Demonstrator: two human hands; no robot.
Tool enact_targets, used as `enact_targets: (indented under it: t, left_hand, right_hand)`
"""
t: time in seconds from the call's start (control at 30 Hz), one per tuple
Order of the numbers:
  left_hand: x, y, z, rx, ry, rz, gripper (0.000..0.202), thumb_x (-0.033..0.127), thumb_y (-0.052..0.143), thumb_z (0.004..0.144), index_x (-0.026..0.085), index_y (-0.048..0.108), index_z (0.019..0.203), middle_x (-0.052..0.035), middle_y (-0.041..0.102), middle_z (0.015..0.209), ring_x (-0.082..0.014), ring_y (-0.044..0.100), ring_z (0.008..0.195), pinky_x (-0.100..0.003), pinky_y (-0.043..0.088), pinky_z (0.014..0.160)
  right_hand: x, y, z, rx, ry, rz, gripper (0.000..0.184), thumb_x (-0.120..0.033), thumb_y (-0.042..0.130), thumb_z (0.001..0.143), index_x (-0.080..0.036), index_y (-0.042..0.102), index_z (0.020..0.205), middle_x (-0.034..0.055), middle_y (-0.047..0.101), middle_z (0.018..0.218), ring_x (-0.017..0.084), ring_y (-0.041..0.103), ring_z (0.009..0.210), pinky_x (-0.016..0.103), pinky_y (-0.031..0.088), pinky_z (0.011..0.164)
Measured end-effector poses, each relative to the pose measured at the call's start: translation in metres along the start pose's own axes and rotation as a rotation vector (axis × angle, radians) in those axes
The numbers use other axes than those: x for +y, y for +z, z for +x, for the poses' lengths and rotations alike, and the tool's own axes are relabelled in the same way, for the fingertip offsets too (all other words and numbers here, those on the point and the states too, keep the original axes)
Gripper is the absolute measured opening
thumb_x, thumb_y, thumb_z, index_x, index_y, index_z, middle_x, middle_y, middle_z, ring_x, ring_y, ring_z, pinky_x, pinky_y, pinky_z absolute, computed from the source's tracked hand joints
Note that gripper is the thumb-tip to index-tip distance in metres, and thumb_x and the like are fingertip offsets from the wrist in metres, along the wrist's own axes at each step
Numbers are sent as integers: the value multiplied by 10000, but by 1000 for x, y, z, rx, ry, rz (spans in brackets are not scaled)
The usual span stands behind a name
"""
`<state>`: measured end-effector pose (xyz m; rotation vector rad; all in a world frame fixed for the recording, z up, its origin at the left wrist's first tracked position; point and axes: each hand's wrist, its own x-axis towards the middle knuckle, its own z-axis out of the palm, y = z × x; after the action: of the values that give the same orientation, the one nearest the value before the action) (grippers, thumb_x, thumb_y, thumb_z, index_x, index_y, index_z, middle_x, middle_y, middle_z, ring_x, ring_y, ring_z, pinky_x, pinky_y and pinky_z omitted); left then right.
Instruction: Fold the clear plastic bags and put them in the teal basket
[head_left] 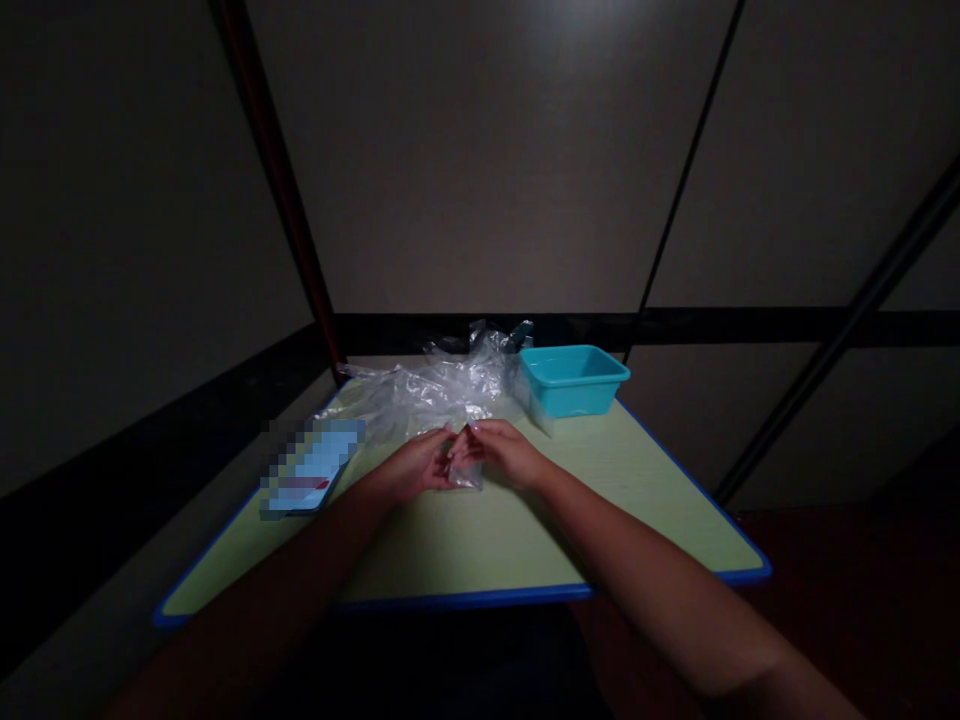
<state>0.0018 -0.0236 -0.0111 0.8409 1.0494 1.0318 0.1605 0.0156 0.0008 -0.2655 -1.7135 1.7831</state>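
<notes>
My left hand [418,463] and my right hand [502,447] meet over the middle of the table, fingers curled towards each other. Between them is a small clear plastic bag [466,476], its lower end hanging out below the fingertips. Both hands pinch at this bag; whether anything is inside it I cannot make out. Just beyond my fingers lies a heap of crumpled clear plastic bags [442,388], spread across the back of the table.
A turquoise plastic basin [576,385] stands at the back right, touching the plastic heap. A phone-like flat device [311,470], partly blurred out, lies at the left edge. The pale green table [465,560] has a blue rim, and a panelled wall [480,200] rises behind it.
</notes>
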Motion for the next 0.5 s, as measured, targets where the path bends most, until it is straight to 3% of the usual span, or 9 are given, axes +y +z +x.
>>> enact_targets:
  t: [0.1,0.33,0.5]
  left_hand:
    - [2,3,-4,2,10,53,161,326,528,848,181,500,911,-34,644,733,-166,649,615,-325,530,612]
    - [-1,0,-4,-53,66,49,241,299,667,751,164,543,907,-27,643,745,-146,648,637,-309,532,649]
    - [1,2,-6,-15,23,64,297,251,645,767,153,522,1020,-80,666,841,-182,665,719,-336,533,675]
  right_hand:
    - [1,-7,1,30,2,115,382,-503,603,760,-122,636,784,53,639,702,150,610,674,304,500,663]
    - [5,-11,3,-34,108,140,321,-423,629,748,-102,631,756,51,620,670,141,594,653,321,519,681]
    - [0,-22,5,244,50,-8,253,-394,607,740,-144,570,760,2,584,654,92,524,489,206,441,411]
